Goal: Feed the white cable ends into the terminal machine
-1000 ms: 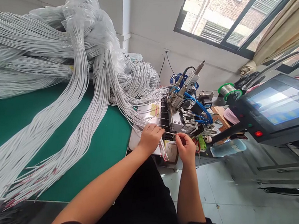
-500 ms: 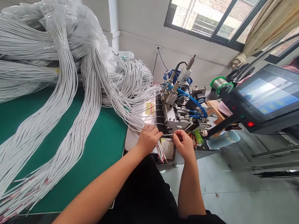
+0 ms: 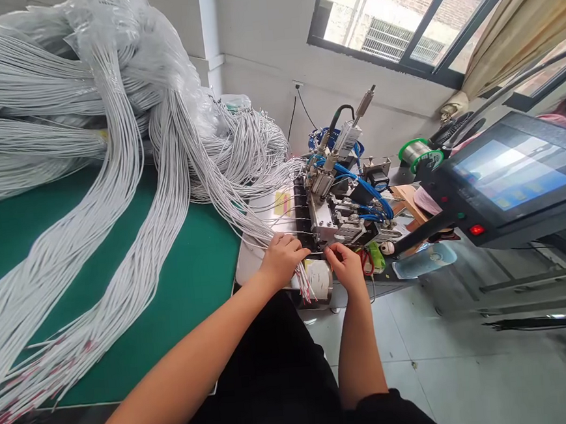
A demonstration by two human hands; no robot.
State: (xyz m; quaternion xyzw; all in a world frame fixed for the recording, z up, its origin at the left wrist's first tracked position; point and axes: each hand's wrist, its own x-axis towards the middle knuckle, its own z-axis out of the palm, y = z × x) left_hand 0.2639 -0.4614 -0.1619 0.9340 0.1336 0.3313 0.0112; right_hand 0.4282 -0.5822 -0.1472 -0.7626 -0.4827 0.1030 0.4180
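At far left, thick hanks of white cable (image 3: 154,248), some of them under clear plastic wrap (image 3: 152,46), drape across the green counter (image 3: 194,265). Next, the left hand (image 3: 283,261) is curled round a cable bundle (image 3: 249,224), whose loose ends (several tipped red) hang just below the fingers. A single cable (image 3: 318,253) stretches from this hand to the right hand (image 3: 345,266), along the near edge of the pneumatic wire-processing machine (image 3: 323,218). Thumb and forefinger of the right hand are pinched together on that cable's end; how the other fingers sit is hard to tell. Farther right come a green-rimmed wire spool (image 3: 414,155) and a tilted display panel (image 3: 515,174) with a lit red button (image 3: 477,230).
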